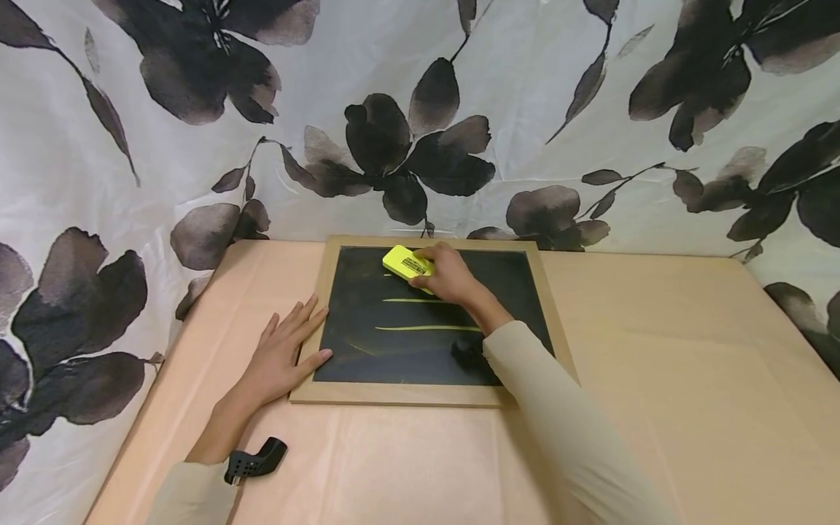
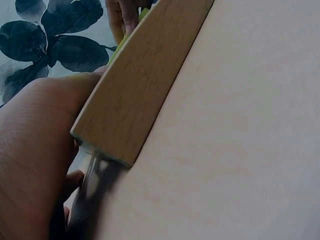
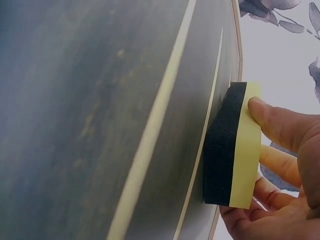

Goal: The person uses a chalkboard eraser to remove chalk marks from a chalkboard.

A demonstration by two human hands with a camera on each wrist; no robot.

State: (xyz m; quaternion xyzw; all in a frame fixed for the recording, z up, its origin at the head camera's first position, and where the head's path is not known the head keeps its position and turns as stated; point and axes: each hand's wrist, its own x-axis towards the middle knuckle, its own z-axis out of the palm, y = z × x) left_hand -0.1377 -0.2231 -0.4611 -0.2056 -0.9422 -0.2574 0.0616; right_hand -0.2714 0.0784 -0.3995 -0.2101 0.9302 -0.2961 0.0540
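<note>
A wood-framed chalkboard [image 1: 354,357] lies on the table, with yellow chalk lines [image 1: 426,328] across its dark surface. My right hand [image 1: 449,275] grips a yellow board eraser [image 1: 397,259] near the board's far edge. In the right wrist view, the eraser's black felt side [image 3: 222,145] faces the board, and the thumb [image 3: 280,120] and fingers hold its yellow back. My left hand [image 1: 282,357] rests with fingers spread at the board's left frame, the thumb over the frame. The left wrist view shows the frame's wooden edge [image 2: 135,85] close beside that hand.
A pale covering spreads over the table [image 1: 656,364] on both sides of the board. Behind it hangs a white curtain [image 1: 558,73] with dark flowers. A black wrist device [image 1: 256,461] sits on the left forearm.
</note>
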